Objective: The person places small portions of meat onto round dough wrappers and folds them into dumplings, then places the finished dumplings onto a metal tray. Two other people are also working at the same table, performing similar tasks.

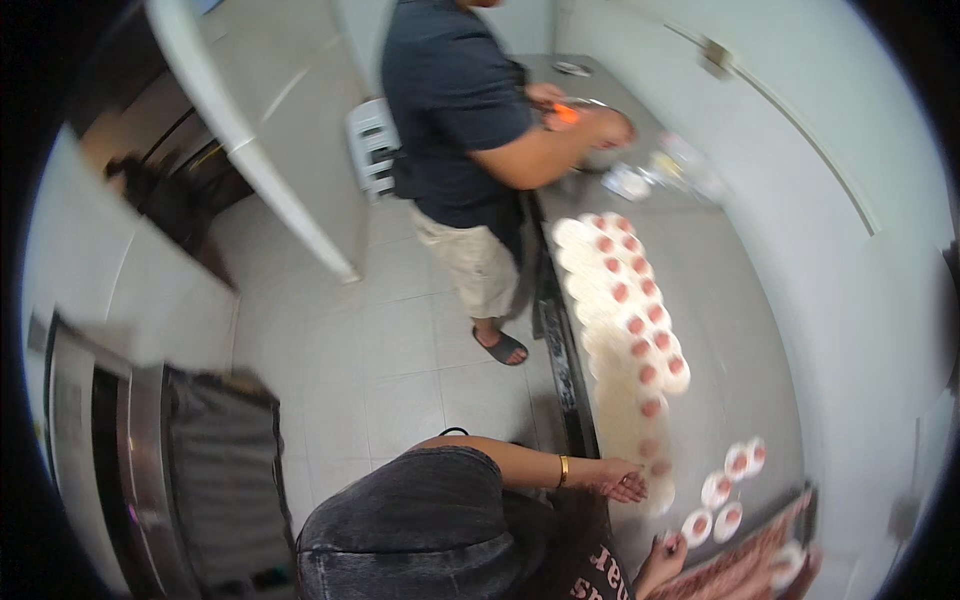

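My left hand, with a gold bracelet at the wrist, hovers open beside the near end of overlapping rows of thin white dough rounds. Its fingers are stretched out and slightly bent. Many of the rounds bear a small pink lump of filling. My right hand is closer to me, its fingers curled closed. What they hold, if anything, is too small to make out. Just beyond it, several separate filled rounds lie on the grey metal table.
At the lower right, another person's blurred hands are at a white round beside a reddish tray-like surface. Across the table's far end a co-worker handles a bowl and something orange. Plastic bags lie near the wall.
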